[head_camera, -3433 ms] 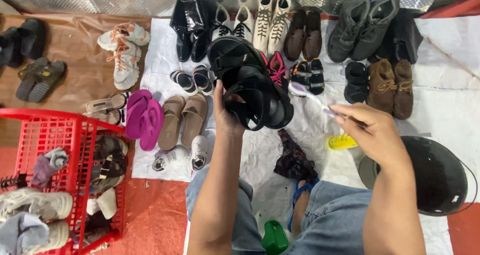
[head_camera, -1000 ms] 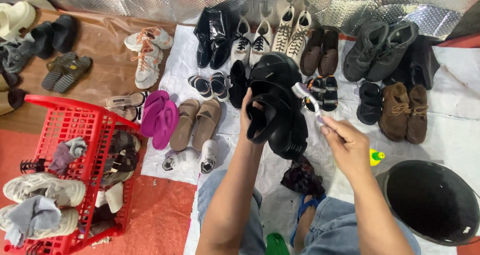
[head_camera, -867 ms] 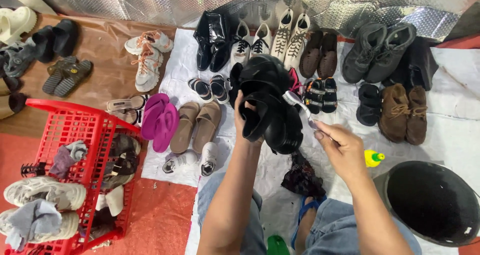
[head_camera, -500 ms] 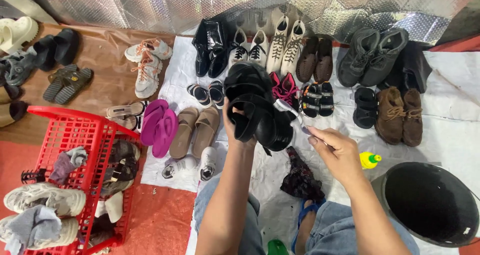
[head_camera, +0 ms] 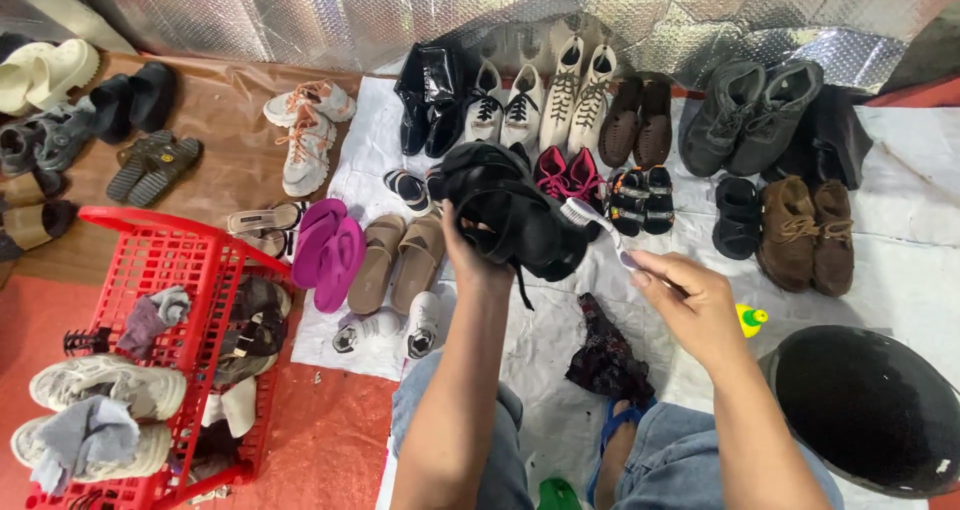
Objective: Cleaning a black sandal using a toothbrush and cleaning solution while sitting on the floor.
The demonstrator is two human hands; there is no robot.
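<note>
My left hand (head_camera: 468, 257) holds up a pair of black shoes (head_camera: 515, 215) over the white sheet, fingers gripped under them. My right hand (head_camera: 685, 300) pinches the handle of a small white toothbrush (head_camera: 590, 222), whose bristled head touches the right side of the black shoes. A dark crumpled rag (head_camera: 605, 360) lies on the sheet below the shoes, near my knees. My legs in blue jeans and a blue flip-flop (head_camera: 612, 435) show at the bottom.
Rows of shoes cover the white sheet (head_camera: 900, 270): purple flip-flops (head_camera: 330, 253), tan sandals (head_camera: 400, 262), brown boots (head_camera: 808, 235), white sneakers (head_camera: 575, 90). A red basket (head_camera: 170, 270) of shoes stands at left. A black basin (head_camera: 865, 410) sits at right, a small yellow bottle (head_camera: 750, 318) beside it.
The black shoes and both hands have drifted left and up in view as my head shifted. The brush head has stayed against the shoes' right side.
</note>
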